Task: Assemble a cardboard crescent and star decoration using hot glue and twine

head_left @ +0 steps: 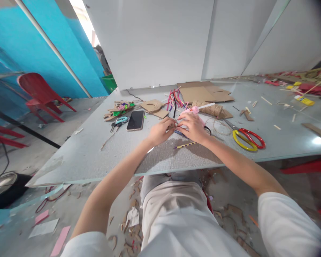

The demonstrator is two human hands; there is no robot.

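Nearest: wearer's white shirt (176,217), then front edge of the grey table (82,160). Just in from the edge, a yellow pencil (186,145) lies below the R hand (193,127), w/ a dark blue pen-like thing (180,134) partly under that hand.

L hand (162,130) & R hand meet over the table, tips almost touching. Small brown piece (171,127) is btwn them, mostly hidden. L fingers curled in, tips seem pinched on it; R fingers bent, tips close tog. by its edge, can't tell if clamped. Piece looks like card or twine, but too covered to be sure. Prob. v. light, dry, not slippery; if card, stiffish but bends/creases under a hard squeeze. Best hold: light thumb-&-finger pinch at the edges, L steadying, R free for fine work.

Just beyond R hand: pink glue gun (194,110) w/ white stick; tip prob. hot if on, so keep fingers clear. Scissors (246,138) off to the R; phone (135,120) & keys (118,123) to the L. Farther: twine roll (210,108), coloured strips (174,99), cardboard sheets (200,94). Behind all that, white panel (155,43); far L, red chair (37,87) by blue wall (42,35).
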